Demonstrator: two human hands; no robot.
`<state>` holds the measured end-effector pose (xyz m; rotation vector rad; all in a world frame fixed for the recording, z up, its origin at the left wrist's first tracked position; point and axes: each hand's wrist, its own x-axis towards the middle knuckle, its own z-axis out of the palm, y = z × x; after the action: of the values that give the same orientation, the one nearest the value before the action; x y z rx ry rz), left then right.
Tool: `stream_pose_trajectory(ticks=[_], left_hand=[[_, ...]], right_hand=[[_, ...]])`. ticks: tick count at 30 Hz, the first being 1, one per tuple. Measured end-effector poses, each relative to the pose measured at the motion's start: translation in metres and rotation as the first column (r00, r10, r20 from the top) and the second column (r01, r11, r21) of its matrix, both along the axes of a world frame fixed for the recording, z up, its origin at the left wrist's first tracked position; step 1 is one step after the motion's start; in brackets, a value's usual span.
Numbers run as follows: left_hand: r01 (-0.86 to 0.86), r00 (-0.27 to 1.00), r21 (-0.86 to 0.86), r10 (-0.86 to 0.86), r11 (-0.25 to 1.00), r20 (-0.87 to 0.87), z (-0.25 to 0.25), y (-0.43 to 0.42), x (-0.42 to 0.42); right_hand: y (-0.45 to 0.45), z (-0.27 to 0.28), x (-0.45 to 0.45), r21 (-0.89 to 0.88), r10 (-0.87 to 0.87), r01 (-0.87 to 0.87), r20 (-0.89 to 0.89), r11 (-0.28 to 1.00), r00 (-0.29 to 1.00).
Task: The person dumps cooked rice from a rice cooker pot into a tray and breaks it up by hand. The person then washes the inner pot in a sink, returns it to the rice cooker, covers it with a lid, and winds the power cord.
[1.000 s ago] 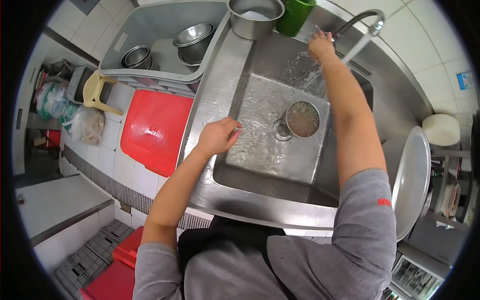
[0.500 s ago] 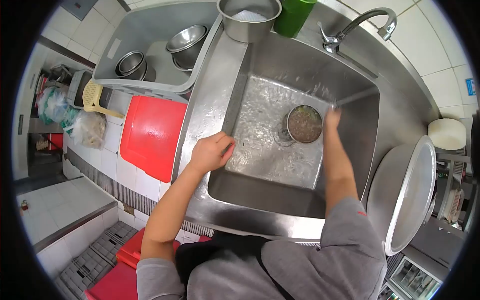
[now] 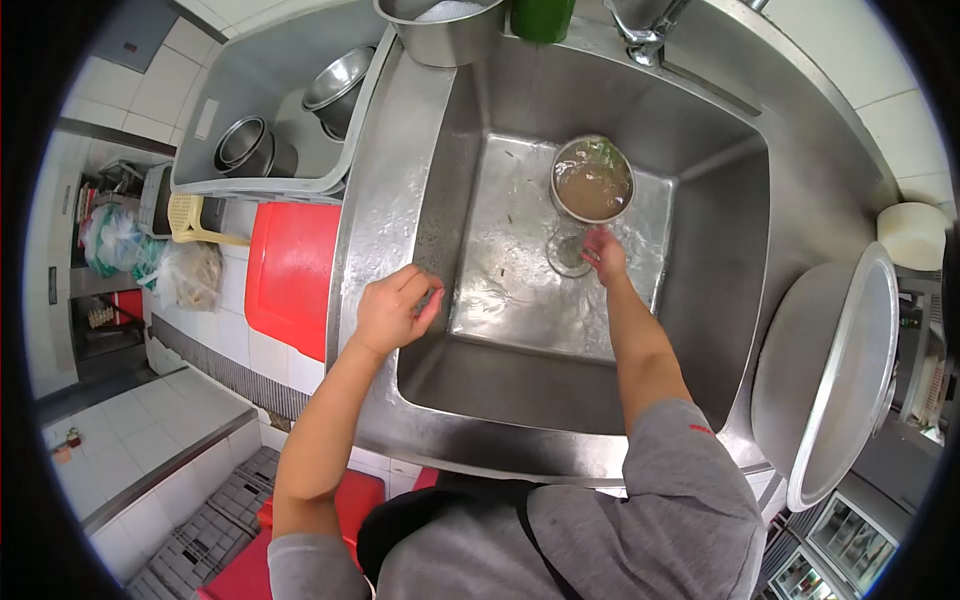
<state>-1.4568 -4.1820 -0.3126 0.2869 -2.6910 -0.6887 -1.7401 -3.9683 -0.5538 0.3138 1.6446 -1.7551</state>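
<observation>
A round metal pot (image 3: 592, 190) stands in the steel sink (image 3: 480, 325), filled with brownish water and some green bits. Just in front of it, my right hand (image 3: 605, 255) hovers over or touches the round drain (image 3: 569, 252). Its fingers are slightly apart, and I see nothing in them. My left hand (image 3: 395, 308) is loosely curled above the sink's left rim, with no object visible in it. Thin water and small dark scraps lie on the sink floor.
A faucet (image 3: 645, 40) and a green container (image 3: 542, 18) are at the back. Beside them sits a metal pot (image 3: 440, 40). Left is a grey bin (image 3: 200, 170) with metal bowls, above a red lid (image 3: 290, 270). A large metal basin (image 3: 800, 370) leans at right.
My right hand has moved from the right of the pot to the drain in front of it. The splashing has stopped and the water looks shallower. My left hand stays curled.
</observation>
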Motion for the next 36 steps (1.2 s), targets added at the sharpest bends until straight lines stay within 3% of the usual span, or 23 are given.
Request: stream_pose_trajectory(ticks=[1, 2, 3, 4, 6, 9, 13, 16, 18, 19, 22, 26, 27, 28, 29, 30, 31, 32, 35, 36], left_hand=[[0.0, 1.0, 0.001, 0.0, 1.0, 0.008, 0.0, 0.0, 0.0], [0.002, 1.0, 0.007, -0.002, 1.0, 0.004, -0.001, 0.0, -0.001], [0.003, 1.0, 0.013, -0.003, 1.0, 0.001, -0.001, -0.001, -0.001], [0.0, 1.0, 0.01, 0.0, 1.0, 0.007, -0.002, -0.001, -0.001], [-0.036, 0.998, 0.036, 0.034, 0.999, 0.052, -0.004, 0.0, 0.001], [-0.031, 1.0, 0.019, 0.031, 0.999, 0.006, -0.005, 0.0, -0.001], [-0.05, 0.998, 0.033, 0.049, 0.998, 0.047, -0.006, 0.002, 0.001], [-0.056, 0.998, 0.039, 0.056, 0.998, 0.021, -0.005, 0.002, 0.0], [-0.064, 0.998, 0.046, 0.063, 0.997, 0.021, -0.003, 0.003, -0.001], [-0.058, 0.998, 0.052, 0.057, 0.997, 0.019, -0.003, 0.003, -0.001], [-0.059, 0.998, 0.047, 0.059, 0.997, 0.007, -0.005, 0.002, 0.0], [-0.066, 0.998, 0.059, 0.065, 0.996, 0.023, -0.003, 0.004, -0.001], [-0.069, 0.998, 0.064, 0.068, 0.996, 0.017, -0.003, 0.004, -0.002], [-0.071, 0.997, 0.068, 0.07, 0.995, 0.013, -0.002, 0.005, -0.002], [-0.063, 0.998, 0.064, 0.062, 0.996, 0.01, -0.003, 0.005, -0.002], [-0.058, 0.998, 0.054, 0.058, 0.997, 0.019, -0.002, 0.005, -0.002], [-0.055, 0.998, 0.043, 0.054, 0.998, 0.029, -0.002, 0.004, -0.002], [-0.046, 0.999, 0.031, 0.046, 0.998, 0.024, -0.002, 0.004, -0.002], [-0.011, 0.999, 0.003, 0.011, 1.0, 0.05, 0.0, 0.005, -0.002], [-0.022, 0.999, 0.009, 0.021, 1.0, 0.043, 0.0, 0.005, -0.002]], right_hand=[[0.006, -0.013, 0.007, 0.001, 0.0, 0.0, 0.008, 1.0, 1.0], [0.01, -0.027, 0.014, 0.475, 0.5, -0.359, -0.209, 0.803, 0.841], [0.015, -0.039, 0.021, 0.863, 0.892, -0.396, -0.123, 0.313, 0.435], [0.014, -0.042, 0.031, 0.86, 0.893, -0.403, -0.123, 0.314, 0.434], [0.007, -0.054, 0.05, 0.954, 0.987, -0.26, -0.126, 0.148, 0.101], [-0.004, -0.069, 0.057, 0.979, 0.983, -0.126, -0.15, 0.163, 0.108], [-0.005, -0.063, 0.054, 0.968, 0.976, -0.228, -0.06, 0.108, 0.211], [0.01, -0.052, 0.058, 0.966, 0.976, -0.183, -0.152, 0.18, 0.155], [0.021, -0.054, 0.063, 0.924, 0.94, -0.206, -0.285, 0.321, 0.187], [0.028, -0.058, 0.067, 0.927, 0.941, -0.202, -0.279, 0.316, 0.191], [0.046, -0.062, 0.081, 0.862, 0.881, -0.181, -0.458, 0.473, 0.119], [0.054, -0.062, 0.087, 0.784, 0.796, -0.16, -0.566, 0.6, 0.214], [0.05, -0.076, 0.082, 0.782, 0.63, 0.013, -0.511, 0.623, 0.584], [0.046, -0.082, 0.076, 0.8, 0.325, 0.179, -0.422, 0.573, 0.846], [0.045, -0.086, 0.069, 0.797, 0.317, 0.185, -0.425, 0.574, 0.848], [0.041, -0.086, 0.061, 0.527, 0.007, 0.088, -0.174, 0.845, 0.985], [0.035, -0.088, 0.052, 0.153, -0.167, 0.137, 0.205, 0.979, 0.964], [0.018, -0.093, 0.05, -0.017, -0.402, 0.419, 0.251, 0.908, 0.88], [-0.003, -0.074, 0.04, 0.013, -0.459, 0.477, 0.303, 0.879, 0.835], [-0.005, -0.069, 0.037, 0.014, -0.381, 0.397, 0.318, 0.918, 0.868]])
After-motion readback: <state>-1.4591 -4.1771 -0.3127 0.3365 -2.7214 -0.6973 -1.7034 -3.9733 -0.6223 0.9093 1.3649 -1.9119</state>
